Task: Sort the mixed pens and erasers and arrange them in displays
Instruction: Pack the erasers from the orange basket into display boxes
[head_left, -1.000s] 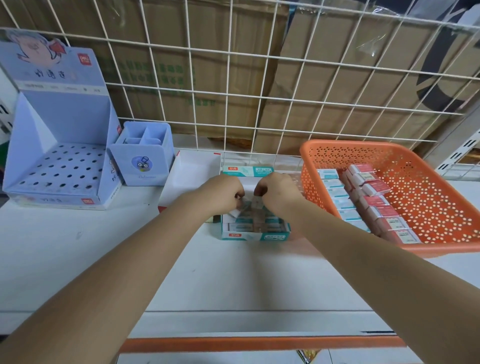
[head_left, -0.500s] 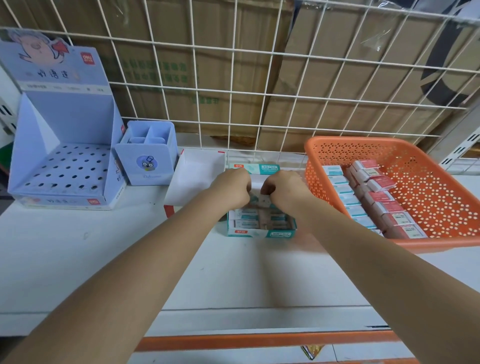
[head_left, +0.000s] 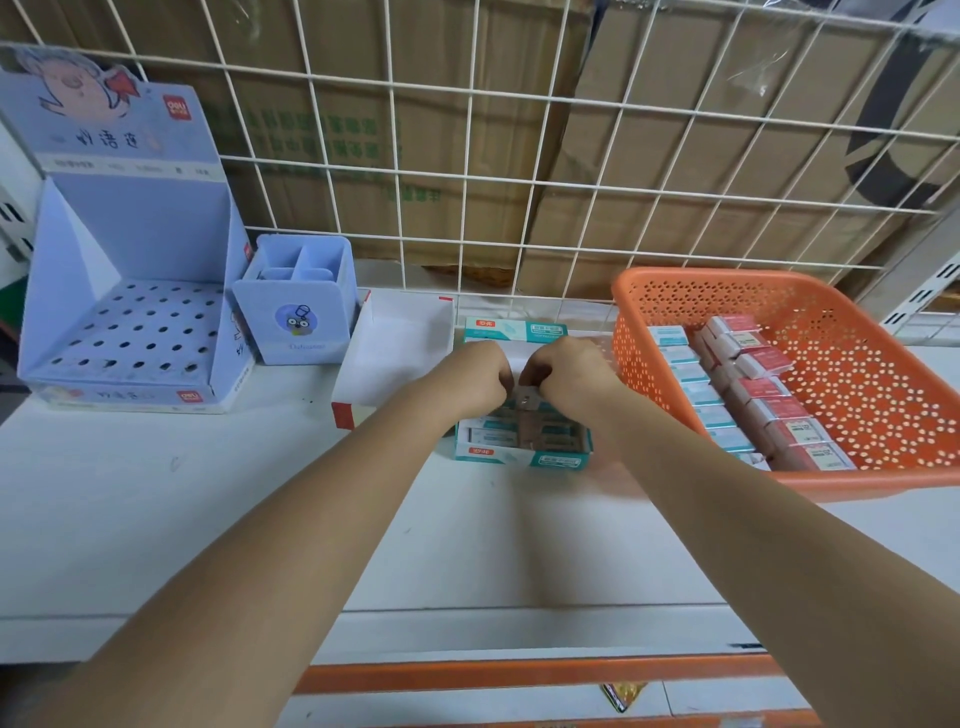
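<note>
We are judging the step in hand as the eraser sorting: we are filling the teal display box (head_left: 522, 457), and no pens are showing anywhere. Both hands are meeting right over that box, left hand (head_left: 480, 371) and right hand (head_left: 569, 371) knuckles up, forearms reaching in from the near edge and converging. The fingers (head_left: 535, 378) are curling inward and clamping one small eraser (head_left: 526, 399) between the two hands, each side pinching an end as far as we are seeing. The fingertips are hiding under the knuckles, so we cannot tell the exact grip. The eraser is hanging just below the fingers and just above the rows lying in the box; touching them or apart, we cannot tell. Right of the fingers, near, the orange basket (head_left: 727, 278) is holding a row of teal erasers (head_left: 691, 387) and a row of red erasers (head_left: 763, 395). Left of the fingers, just beside, a white box (head_left: 395, 358) is sitting open. Farther left, well apart, a blue pen cup (head_left: 296, 304) and a blue pen stand (head_left: 135, 332) are standing. For the next move we are thinking: lowering the eraser straight down into a gap in the box, lining it flat with its neighbours, then letting go and reaching right to the basket for another teal one.
</note>
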